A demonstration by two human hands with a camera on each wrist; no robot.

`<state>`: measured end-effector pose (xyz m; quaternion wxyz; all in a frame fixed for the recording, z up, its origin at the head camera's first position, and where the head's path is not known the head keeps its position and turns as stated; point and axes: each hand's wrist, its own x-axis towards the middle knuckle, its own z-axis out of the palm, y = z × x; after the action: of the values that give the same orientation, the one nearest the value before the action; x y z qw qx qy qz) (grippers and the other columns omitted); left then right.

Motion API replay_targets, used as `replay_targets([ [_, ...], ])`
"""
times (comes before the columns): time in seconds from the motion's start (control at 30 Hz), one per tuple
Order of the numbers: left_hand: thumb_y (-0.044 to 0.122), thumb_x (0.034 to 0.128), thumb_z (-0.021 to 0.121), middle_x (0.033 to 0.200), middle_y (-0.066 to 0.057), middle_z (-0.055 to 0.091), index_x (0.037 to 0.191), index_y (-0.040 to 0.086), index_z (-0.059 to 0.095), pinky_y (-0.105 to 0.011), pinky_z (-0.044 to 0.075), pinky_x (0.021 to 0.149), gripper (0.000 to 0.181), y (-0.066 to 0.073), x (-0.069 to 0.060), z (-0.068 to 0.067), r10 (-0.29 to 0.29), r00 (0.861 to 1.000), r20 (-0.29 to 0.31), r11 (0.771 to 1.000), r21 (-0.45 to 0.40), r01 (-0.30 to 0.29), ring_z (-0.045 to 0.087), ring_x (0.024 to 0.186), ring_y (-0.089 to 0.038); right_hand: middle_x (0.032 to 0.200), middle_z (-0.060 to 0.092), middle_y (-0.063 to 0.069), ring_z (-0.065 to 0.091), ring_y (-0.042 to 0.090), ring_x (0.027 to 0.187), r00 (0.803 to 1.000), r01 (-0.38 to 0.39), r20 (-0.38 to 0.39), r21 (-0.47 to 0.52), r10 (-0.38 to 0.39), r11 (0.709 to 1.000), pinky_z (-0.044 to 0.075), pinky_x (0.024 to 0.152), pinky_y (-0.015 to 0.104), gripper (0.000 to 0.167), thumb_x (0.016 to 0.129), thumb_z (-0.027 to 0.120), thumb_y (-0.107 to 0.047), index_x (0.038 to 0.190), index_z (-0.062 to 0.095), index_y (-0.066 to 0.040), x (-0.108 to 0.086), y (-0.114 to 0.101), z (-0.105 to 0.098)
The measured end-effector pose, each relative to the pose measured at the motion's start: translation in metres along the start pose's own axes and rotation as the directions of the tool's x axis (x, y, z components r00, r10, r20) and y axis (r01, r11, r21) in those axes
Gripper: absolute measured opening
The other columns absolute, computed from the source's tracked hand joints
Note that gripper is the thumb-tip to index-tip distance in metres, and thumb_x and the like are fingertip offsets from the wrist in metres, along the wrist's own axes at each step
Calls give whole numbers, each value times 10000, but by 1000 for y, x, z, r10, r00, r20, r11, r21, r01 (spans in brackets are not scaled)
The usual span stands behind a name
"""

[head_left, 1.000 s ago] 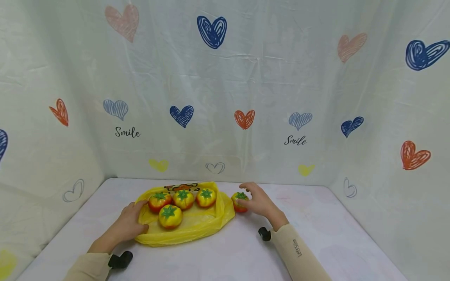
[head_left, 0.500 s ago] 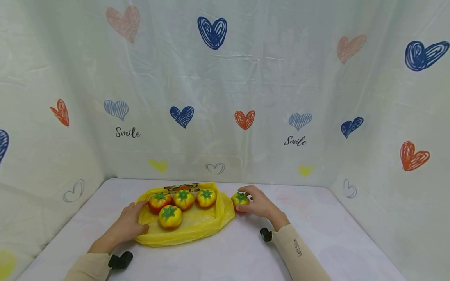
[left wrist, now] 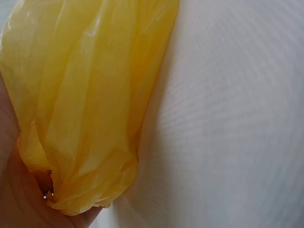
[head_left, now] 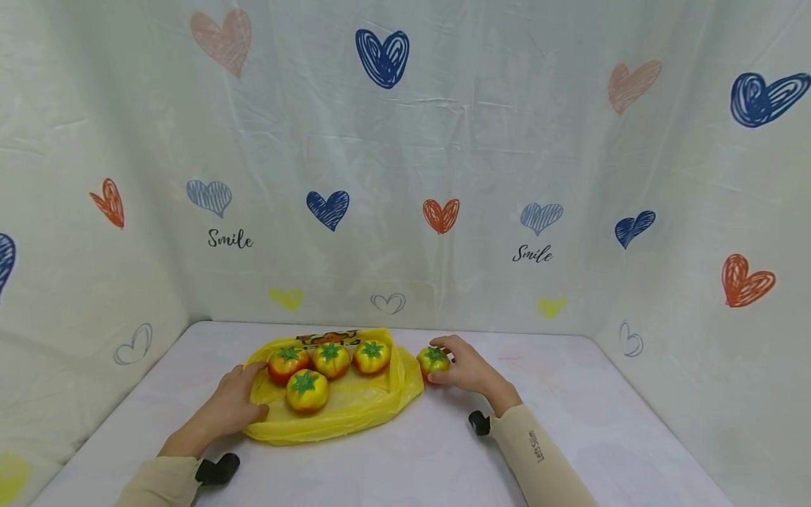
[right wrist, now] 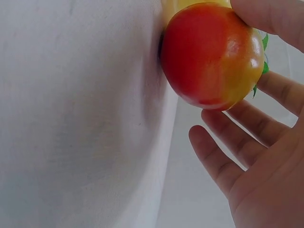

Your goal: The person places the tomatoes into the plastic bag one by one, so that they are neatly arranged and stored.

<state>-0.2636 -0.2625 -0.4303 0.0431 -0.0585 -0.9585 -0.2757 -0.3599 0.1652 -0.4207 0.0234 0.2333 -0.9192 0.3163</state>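
A yellow plastic bag [head_left: 342, 421] lies spread open on the table, several red-and-yellow tomatoes [head_left: 307, 391] with green star-shaped tops inside it. My left hand [head_left: 229, 403] holds the bag's left rim, fingers at the far part and thumb nearer; the left wrist view shows the yellow film [left wrist: 90, 95] within the hand, most of the fingers hidden. Just off the bag's right end, my right hand [head_left: 469, 366] grips another tomato [head_left: 434, 360] between thumb and fingers. In the right wrist view that tomato [right wrist: 211, 57] touches the thumb, and some fingertips lie against its side.
The table [head_left: 393, 472] has a pale whitish cover. A white curtain [head_left: 481, 141] with printed hearts hangs behind it and along both sides. A black wrist camera [head_left: 217, 470] sits at the left cuff, another [head_left: 479, 422] at the right.
My right hand has lowered slightly and its thumb has come round the near side of the tomato. The left hand and bag look unmoved.
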Motion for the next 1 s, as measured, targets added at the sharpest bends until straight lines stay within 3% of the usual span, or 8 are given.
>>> replay_targets([
  [0.33, 131, 693, 722, 1210, -292, 421, 1357, -74, 370, -608, 404, 896, 779, 0, 0, 0, -13, 1000, 3, 1000, 0, 13, 416, 1055, -413, 1189, 532, 26, 504, 211, 1002, 1000, -24, 2, -23, 24, 999, 468, 876, 399, 557, 754, 783, -299, 1247, 576, -142, 0, -3, 1],
  [1.0, 118, 700, 728, 1251, -299, 407, 1367, -66, 365, -617, 395, 920, 782, -1, 1, 2, -30, 1000, 3, 1000, 1, 30, 403, 1091, -429, 1223, 512, 15, 499, 206, 1017, 999, -50, 13, -6, 50, 999, 471, 902, 415, 562, 761, 776, -317, 1256, 559, -162, 0, 0, 3],
])
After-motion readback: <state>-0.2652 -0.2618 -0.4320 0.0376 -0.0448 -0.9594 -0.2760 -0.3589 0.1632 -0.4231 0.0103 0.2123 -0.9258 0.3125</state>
